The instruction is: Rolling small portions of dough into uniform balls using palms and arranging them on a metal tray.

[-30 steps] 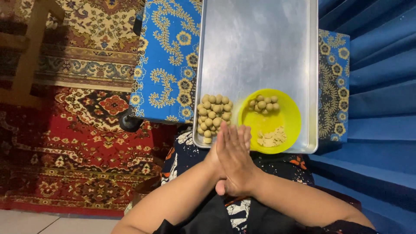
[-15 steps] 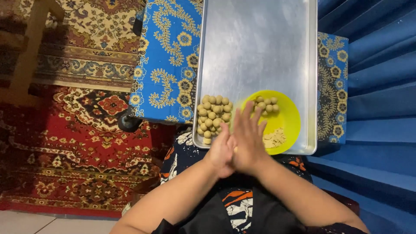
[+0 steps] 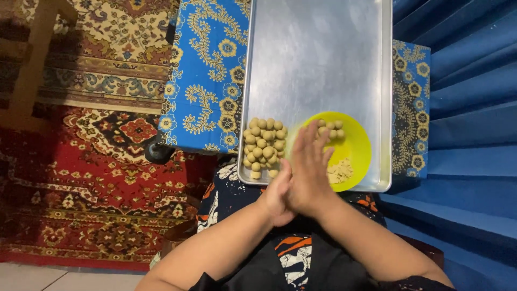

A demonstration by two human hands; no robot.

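From the head camera, the scene opens on a patterned red rug (image 3: 81,178) covering the floor at left, with deep blue fabric (image 3: 463,108) folded along the right. Between them stands a low counter draped in a blue and yellow floral cloth (image 3: 207,81), and on it lies a long metal baking tray (image 3: 318,54), most of its surface bare and shiny.

At the near end of the tray, a cluster of small, round, pale dough balls (image 3: 264,143) sits packed together at the left corner. Just beside them is a yellow bowl (image 3: 355,145), holding a few more balls (image 3: 331,126) at its far rim and some crumbly dough (image 3: 340,172) at its near side.

The hands are pressed together palm to palm just over the near edge of the tray, between the ball cluster and the bowl. The right hand (image 3: 311,172) lies on top with fingers stretched forward over the bowl's left rim; the left hand (image 3: 277,194) sits beneath and a little behind it. Whatever is between the palms is hidden, so a piece of dough there cannot be confirmed.

Compared with a second ago, the right hand has slid forward across the left, where earlier the palms stood matched and upright; half a second ago the fingers were already splaying. That sliding reads as a rolling stroke, likely shaping another ball. The cluster and the bowl's contents look unchanged across the views.
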